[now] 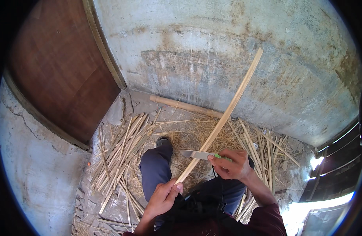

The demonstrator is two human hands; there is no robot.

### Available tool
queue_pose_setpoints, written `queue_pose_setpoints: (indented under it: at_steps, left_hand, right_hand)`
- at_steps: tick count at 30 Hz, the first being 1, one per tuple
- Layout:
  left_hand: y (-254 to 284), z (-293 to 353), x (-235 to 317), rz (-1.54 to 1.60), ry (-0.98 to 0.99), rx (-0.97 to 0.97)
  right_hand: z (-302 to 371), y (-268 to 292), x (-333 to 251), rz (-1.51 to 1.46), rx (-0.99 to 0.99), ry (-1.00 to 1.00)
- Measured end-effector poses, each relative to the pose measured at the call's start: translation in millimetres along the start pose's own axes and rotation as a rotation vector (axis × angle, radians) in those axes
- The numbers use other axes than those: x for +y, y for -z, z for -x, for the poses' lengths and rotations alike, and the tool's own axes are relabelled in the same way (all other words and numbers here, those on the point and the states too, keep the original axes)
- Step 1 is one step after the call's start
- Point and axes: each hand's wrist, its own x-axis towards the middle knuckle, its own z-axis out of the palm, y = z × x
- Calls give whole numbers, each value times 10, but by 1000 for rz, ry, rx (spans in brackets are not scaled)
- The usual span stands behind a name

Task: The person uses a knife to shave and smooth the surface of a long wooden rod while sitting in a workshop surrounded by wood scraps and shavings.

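Note:
A long, flat strip of pale split bamboo point(237, 96) slants up and away to the right from my lap. My left hand point(163, 197) is closed round its near end. In my right hand point(233, 164) is a knife point(196, 154) with a green handle, its thumb pressed near the base of the blade. The blade points left and lies across the strip, a little way beyond my left hand. Whether the edge is biting into the bamboo cannot be made out.
Heaps of split bamboo sticks lie on the floor to the left point(124, 147) and right point(263, 153). A round bamboo pole point(185, 105) rests by the stained wall point(212, 51). Thin shavings point(192, 131) cover the ground around my feet. A brown door point(66, 67) stands at the left.

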Motion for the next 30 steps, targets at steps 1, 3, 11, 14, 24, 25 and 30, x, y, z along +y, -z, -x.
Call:
queue_pose_setpoints:
  at_steps: [1, 3, 11, 14, 24, 25, 30]
  left_hand:
    - [1, -6, 5, -15, -3, 5]
    - [14, 14, -52, -18, 19, 6]
    - [43, 260, -438, 9, 109, 17]
    - [41, 190, -452, 76, 111, 46]
    - [61, 81, -373, 232, 196, -75]
    - [62, 68, -338, 165, 155, -74]
    - [32, 54, -280, 46, 4, -13]
  right_hand:
    - [-10, 9, 4, 12, -11, -3]
    - [-3, 30, 80, 23, -23, -8]
    - [87, 403, 816, -20, 258, -722]
    - [67, 182, 468, 38, 221, -389]
    - [-4, -120, -206, -123, -50, -143]
    - [23, -138, -213, -103, -65, -123]
    - [-25, -92, -211, -43, -20, -78]
